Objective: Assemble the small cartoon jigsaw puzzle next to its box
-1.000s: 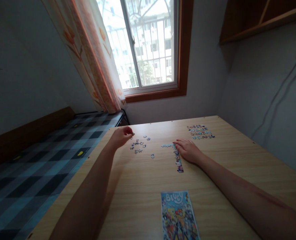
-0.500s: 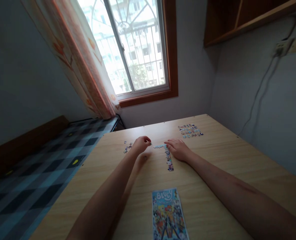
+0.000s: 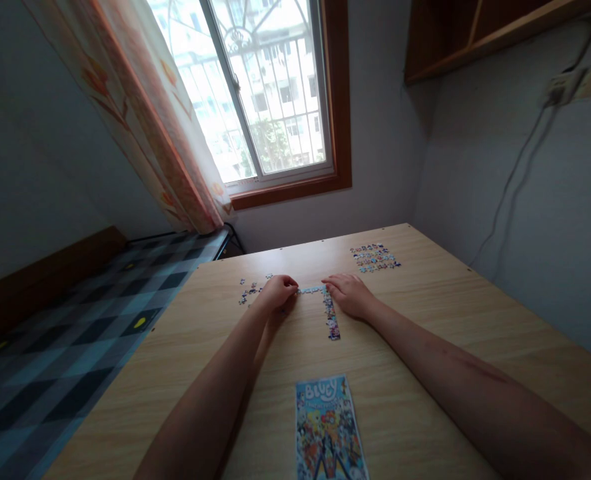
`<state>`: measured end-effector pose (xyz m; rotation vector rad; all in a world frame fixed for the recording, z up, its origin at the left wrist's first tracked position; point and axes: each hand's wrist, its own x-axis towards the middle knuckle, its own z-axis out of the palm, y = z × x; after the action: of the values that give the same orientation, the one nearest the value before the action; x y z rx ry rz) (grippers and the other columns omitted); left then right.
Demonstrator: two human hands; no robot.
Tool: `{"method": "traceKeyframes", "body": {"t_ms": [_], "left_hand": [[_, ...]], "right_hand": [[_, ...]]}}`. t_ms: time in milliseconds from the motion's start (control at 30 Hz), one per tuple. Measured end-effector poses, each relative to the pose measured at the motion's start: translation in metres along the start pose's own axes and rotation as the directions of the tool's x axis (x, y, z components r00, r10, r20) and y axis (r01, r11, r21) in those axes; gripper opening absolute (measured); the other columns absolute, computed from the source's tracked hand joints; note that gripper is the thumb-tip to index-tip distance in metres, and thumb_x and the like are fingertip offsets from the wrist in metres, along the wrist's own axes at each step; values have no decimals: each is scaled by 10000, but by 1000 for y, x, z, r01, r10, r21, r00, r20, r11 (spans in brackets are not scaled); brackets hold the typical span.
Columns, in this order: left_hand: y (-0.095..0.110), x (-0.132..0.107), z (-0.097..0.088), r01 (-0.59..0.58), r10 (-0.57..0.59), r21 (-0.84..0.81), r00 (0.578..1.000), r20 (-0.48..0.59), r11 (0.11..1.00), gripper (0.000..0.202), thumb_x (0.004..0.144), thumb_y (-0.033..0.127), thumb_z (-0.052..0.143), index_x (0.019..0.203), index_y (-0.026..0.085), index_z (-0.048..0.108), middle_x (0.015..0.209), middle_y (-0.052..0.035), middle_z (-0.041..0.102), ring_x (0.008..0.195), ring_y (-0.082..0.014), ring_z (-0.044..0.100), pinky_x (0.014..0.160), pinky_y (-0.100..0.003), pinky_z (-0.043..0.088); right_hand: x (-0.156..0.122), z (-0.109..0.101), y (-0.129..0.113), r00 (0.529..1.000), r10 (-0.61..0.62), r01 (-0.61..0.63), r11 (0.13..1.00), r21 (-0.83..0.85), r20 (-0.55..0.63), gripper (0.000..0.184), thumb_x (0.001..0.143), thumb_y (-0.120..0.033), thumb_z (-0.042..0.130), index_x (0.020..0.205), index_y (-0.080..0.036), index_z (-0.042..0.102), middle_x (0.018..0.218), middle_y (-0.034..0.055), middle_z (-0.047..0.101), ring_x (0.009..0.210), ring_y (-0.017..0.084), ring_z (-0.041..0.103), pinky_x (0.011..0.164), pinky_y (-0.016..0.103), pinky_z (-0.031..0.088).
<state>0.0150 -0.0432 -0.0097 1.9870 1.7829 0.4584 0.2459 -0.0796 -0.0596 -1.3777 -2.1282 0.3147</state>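
Note:
Joined jigsaw pieces (image 3: 332,317) form a corner on the table, with a pale blue row along the top and a colourful column running toward me. My left hand (image 3: 279,292) is closed in a pinch at the left end of the pale row, on a small puzzle piece mostly hidden by the fingers. Flat on the table, my right hand (image 3: 349,293) rests at the corner, its fingers stretched out and touching the joined pieces. Loose puzzle pieces (image 3: 248,293) lie scattered left of my left hand.
Rows of more puzzle pieces (image 3: 375,258) lie at the far right of the wooden table (image 3: 415,387). A colourful picture sheet (image 3: 329,430) lies close to me. Left of the table is a bed with a checked cover (image 3: 120,340); a window stands beyond.
My left hand has come down and reached the left end of the pale row with the puzzle piece. My right hand stays at the corner. The view has shifted slightly.

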Motion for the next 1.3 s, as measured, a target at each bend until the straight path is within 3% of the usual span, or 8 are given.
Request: {"method": "traceKeyframes", "body": {"t_ms": [467,833,1100,1300], "left_hand": [[-8,5,7,-5,4,-5,1000,-11,1000,170,825,253,652,904,173,779,748,-41,733,670,-162,627,612,-261,429],[-1,0,8,3,0,90,999,-32,996,180,863,266,628,938,193,774,886,-62,766,798,-188,673,674,-257,446],[5,-6,12,36,-18,194,996,-93,980,232,836,418,667,952,235,752,949,-72,761,896,-231,671,761,-289,465],[6,-7,14,34,-11,242,995,-95,970,233,829,432,671,938,237,740,978,-94,756,936,-267,668,778,-319,470]], "right_hand": [[-1,2,3,1000,-2,3,999,-43,23,401,1028,-370,385,1290,-263,669,1366,70,643,1292,230,531,1091,412,340],[-2,1,1,1000,-4,5,999,-50,20,405,1025,-363,381,1290,-255,668,1368,69,643,1298,232,532,1102,428,339],[-2,2,2,1000,-2,3,999,-47,24,402,1024,-367,385,1295,-259,661,1380,68,635,1303,232,527,1110,426,333],[-3,2,1,1000,2,-2,1000,-9,-16,335,1008,-331,420,1195,-223,676,1265,76,691,1212,218,579,1062,387,360]]}}
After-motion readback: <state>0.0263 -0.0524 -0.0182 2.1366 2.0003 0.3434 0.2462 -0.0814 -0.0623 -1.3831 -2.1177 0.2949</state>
